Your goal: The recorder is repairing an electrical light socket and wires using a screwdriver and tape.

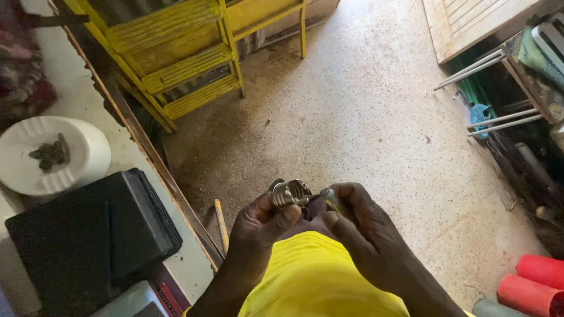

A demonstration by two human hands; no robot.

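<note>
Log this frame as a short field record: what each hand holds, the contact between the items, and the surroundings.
left hand: left hand grips a small threaded metal bulb base, open end up
right hand: right hand pinches a small screwdriver with a yellowish handle
contact: the screwdriver's tip reaches the bulb base's side
lap: yellow garment below both hands
left side: white ashtray holding dark bits, black case on a white counter
floor: speckled floor, yellow metal rack, red cylinders at lower right
</note>
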